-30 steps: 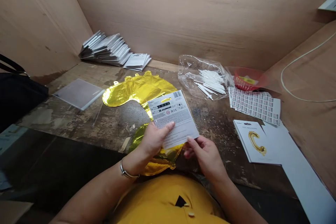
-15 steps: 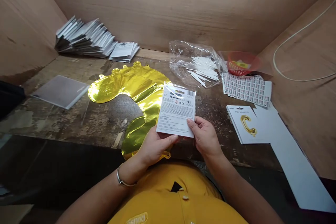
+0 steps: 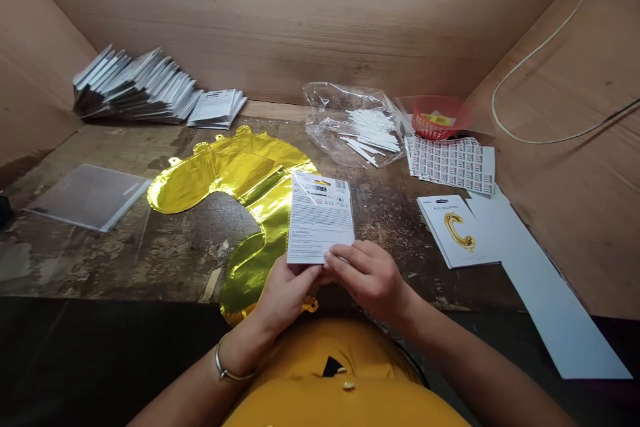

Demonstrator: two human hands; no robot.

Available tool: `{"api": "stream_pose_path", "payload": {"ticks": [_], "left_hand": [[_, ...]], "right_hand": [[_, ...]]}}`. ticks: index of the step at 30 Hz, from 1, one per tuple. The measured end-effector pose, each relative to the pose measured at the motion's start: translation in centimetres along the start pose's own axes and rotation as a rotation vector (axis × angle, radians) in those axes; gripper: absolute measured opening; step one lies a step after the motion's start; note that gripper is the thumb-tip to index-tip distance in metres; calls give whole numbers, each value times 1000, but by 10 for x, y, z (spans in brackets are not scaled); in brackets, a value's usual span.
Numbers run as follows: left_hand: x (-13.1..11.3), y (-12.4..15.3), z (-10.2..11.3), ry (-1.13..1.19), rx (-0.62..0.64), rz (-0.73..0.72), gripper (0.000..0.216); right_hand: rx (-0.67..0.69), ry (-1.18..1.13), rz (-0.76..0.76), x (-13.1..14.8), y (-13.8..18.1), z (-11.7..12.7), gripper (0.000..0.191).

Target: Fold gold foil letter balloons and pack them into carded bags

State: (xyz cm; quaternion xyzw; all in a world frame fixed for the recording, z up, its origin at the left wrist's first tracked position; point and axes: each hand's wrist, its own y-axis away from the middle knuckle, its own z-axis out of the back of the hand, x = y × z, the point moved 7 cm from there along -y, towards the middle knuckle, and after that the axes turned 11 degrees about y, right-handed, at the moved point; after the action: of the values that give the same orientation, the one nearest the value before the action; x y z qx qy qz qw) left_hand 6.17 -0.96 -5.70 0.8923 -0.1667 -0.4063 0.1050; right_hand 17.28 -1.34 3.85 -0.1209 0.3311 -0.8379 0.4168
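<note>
Both of my hands hold a white printed card in a clear sleeve by its near edge, back side up with a barcode and warning text. My left hand grips it from below at the left corner. My right hand pinches the near edge with fingers closed. Under the card lies a flat gold foil balloon, shaped like a curved letter, on the worn wooden table.
A fanned stack of packaged cards lies at the back left, a clear sleeve pile at the left. A plastic bag of white sticks, a red basket, sticker sheets and letter cards lie right. Plywood walls surround.
The card has turned upright and come nearer my body. My right hand moved from the card's right corner to its near edge, close beside my left hand. The view shifted rightward.
</note>
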Motion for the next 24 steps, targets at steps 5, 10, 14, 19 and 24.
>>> {"api": "stream_pose_path", "payload": {"ticks": [5,10,14,19,24], "left_hand": [[-1,-1,0,-31,-18,39,46],[-6,-1,1,7,-32,55,42],[-13,-6,9,74,-79,60,42],[-21,-6,16,71,-115,29,46],[-71,21,22,-566,-95,-113,30]], "right_hand": [[-23,17,24,1,-1,-12,10],[-31,19,-37,-3,-6,-11,13],[10,-183,-535,-44,-1,-8,27],[389,-969,-1207,-64,28,-59,45],[393,-1163,-1270,-66,19,-79,35]]}}
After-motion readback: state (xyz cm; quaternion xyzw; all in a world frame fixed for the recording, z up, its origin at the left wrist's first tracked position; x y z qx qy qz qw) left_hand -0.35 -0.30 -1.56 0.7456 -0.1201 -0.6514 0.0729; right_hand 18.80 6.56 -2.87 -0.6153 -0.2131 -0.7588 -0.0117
